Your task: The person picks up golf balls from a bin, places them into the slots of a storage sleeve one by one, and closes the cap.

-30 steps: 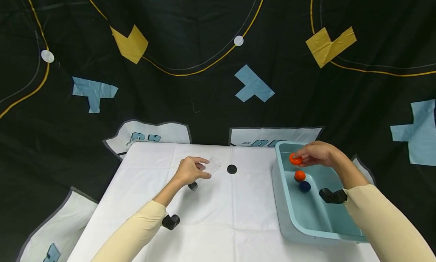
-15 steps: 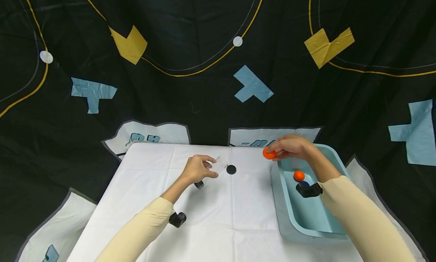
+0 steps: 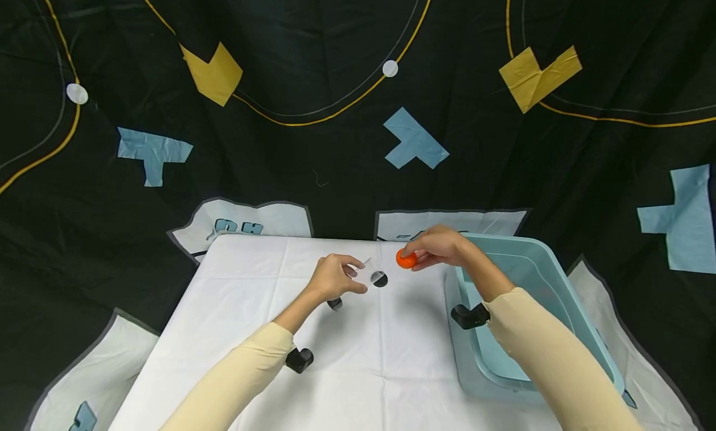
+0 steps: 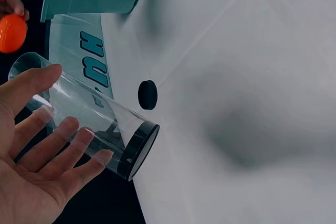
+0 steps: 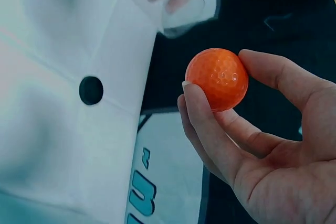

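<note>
My left hand [image 3: 334, 278] grips a clear plastic tube [image 4: 113, 121] in a tilted pose above the white table. The tube has a black cap [image 4: 139, 150] on its lower end, while its uncapped upper end points toward my right hand [image 3: 439, 245]. Between thumb and fingertips, that right hand pinches an orange golf ball [image 5: 217, 78], a short way from the tube's upper end. Flat on the table lies a round black lid [image 4: 148, 95], partly seen through the tube in the head view. Nothing shows inside the tube.
A light blue bin [image 3: 468, 356] stands at the table's right side, under my right forearm, which hides part of its inside. The white tabletop [image 3: 335, 387] ends at a black cloth backdrop [image 3: 313, 170] behind it.
My right hand has carried the orange golf ball out of the bin and leftward to the tube. My left hand has shifted slightly right with the tube.
</note>
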### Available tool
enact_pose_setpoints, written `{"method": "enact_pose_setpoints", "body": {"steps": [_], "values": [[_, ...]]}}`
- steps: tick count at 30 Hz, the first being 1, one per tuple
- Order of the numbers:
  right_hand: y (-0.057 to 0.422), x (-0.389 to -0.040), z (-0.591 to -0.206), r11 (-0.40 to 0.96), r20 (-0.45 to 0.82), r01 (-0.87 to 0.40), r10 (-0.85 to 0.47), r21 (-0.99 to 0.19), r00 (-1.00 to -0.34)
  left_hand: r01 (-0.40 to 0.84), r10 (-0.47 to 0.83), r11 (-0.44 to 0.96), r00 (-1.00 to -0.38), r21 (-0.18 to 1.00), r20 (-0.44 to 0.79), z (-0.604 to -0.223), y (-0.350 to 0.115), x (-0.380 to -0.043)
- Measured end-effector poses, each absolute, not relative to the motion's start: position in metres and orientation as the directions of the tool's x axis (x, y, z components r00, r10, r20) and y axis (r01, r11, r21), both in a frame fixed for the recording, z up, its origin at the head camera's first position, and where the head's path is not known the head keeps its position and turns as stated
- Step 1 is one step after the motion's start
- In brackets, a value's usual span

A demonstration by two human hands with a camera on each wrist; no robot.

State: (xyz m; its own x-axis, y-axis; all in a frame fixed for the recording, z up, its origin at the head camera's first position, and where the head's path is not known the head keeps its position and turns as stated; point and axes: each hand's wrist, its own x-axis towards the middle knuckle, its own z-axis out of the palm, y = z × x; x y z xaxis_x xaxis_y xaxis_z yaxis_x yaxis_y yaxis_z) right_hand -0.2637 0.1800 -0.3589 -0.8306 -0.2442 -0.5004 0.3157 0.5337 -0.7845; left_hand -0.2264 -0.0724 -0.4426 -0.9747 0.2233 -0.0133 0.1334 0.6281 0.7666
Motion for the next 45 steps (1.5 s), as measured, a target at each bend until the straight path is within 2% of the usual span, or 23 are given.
{"method": "enact_pose_setpoints", "body": {"steps": [17, 39, 45], "values": [[0.143, -0.266, -0.374, 0.570, -0.516, 0.329, -0.202, -0.753, -0.833, 0.159, 0.260, 0.621, -0.966, 0.767, -0.010, -0.438, -0.062, -0.231], [0.142, -0.267, -0.376, 0.546, -0.545, 0.350, -0.246, -0.761, -0.801, 0.182, 0.270, 0.626, -0.963, 0.758, 0.008, -0.435, -0.061, -0.233], [0.154, -0.266, -0.369, 0.566, -0.538, 0.327, -0.256, -0.757, -0.803, 0.146, 0.247, 0.636, -0.969, 0.758, -0.021, -0.439, -0.067, -0.230]]}}
